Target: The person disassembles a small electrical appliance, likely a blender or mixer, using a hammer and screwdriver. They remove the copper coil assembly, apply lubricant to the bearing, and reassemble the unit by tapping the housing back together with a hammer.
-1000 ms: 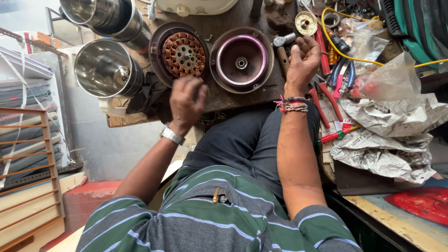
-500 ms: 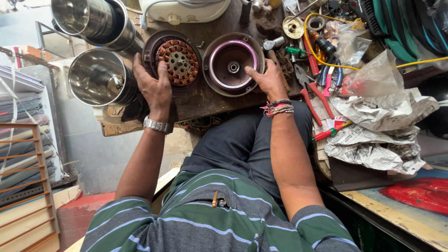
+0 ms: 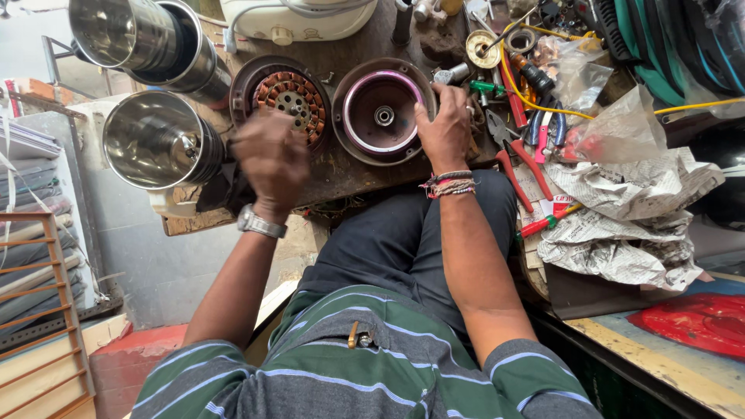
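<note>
Head view, looking down: two round motor housings are seen side by side on the worn wooden tabletop [image 3: 341, 167]. The left housing [image 3: 281, 97] is filled by a stator of copper-coloured windings set in a ring. The right housing [image 3: 382, 115] is a shallow dark bowl with a purple inner rim and a small hub at its centre; otherwise nothing is held in it. Two steel jars [image 3: 159, 140] are laid on their sides at the tabletop's left edge, their mouths turned toward the camera and nothing seen inside. A white appliance base [image 3: 299, 19] is placed at the far edge. Red-handled pliers [image 3: 516, 167], screwdrivers, a yellow cable and crumpled newspaper [image 3: 621, 209] are crowded along the right side.

The right hand [image 3: 446, 128] is laid on the right housing's rim, fingers curled over its edge in a loose grip. The left hand [image 3: 272, 159] is blurred, raised just before the left housing; whether anything is held cannot be told.
</note>
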